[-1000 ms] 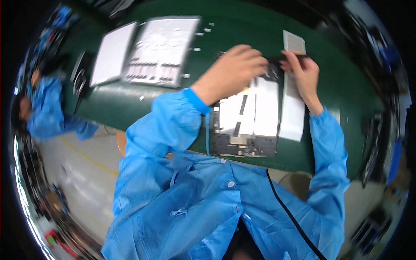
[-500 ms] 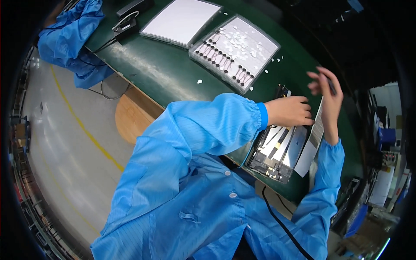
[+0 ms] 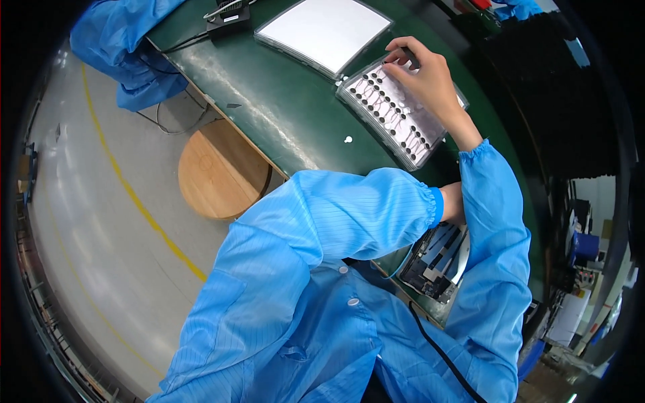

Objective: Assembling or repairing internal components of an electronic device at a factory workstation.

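My right hand is over a clear flat tray, its fingers closed around a short dark tool whose exact kind I cannot make out. In the tray lie rows of small black round parts joined by thin pinkish wires. Lower down, my left hand shows only its wrist and back edge; the right sleeve covers its fingers. It rests at the far end of an opened, tablet-like electronic device with bare circuit boards and silvery inner panels, partly hidden by that sleeve.
A second clear tray with a white sheet lies left of the parts tray. A black adapter box with cables sits at the far left, near another person's blue sleeve. A wooden stool stands by the green table's edge.
My right hand has swung from beside the device, up and left to the parts tray, still holding the dark tool. The long pale strip by the device is now hidden behind the right sleeve.
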